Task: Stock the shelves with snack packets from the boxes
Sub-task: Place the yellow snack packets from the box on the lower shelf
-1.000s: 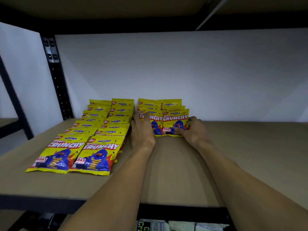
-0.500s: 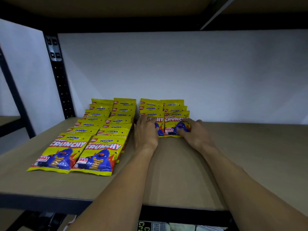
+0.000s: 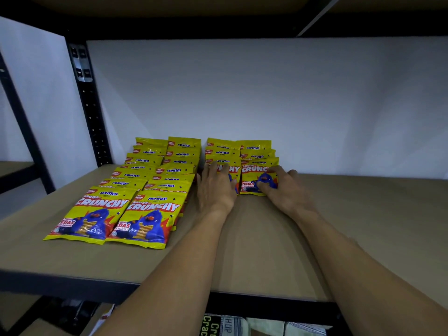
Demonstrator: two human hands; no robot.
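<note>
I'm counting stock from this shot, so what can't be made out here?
Head view:
Third-row front packet: the left hand covers its left half.
Fourth-row front packet: the grip of the right hand hides its lower right corner.
Rear packets: overlapped, only top strips show, so no sure count.
Boxes below the shelf: cut off by the bottom edge, print partial.

The packets [image 3: 143,214] are yellow bags printed "Monster Soooo... Crunchy" in red and white, with a blue monster. They lie face up on the brown shelf [image 3: 351,226], overlapped like shingles in four columns running out from the back. The two left columns are long and end near the front edge. The two right ones are three deep. The left hand [image 3: 214,190] lies flat on the third column's front bag, and the right hand [image 3: 284,190] grips the end packet [image 3: 252,177] of the fourth.
</note>
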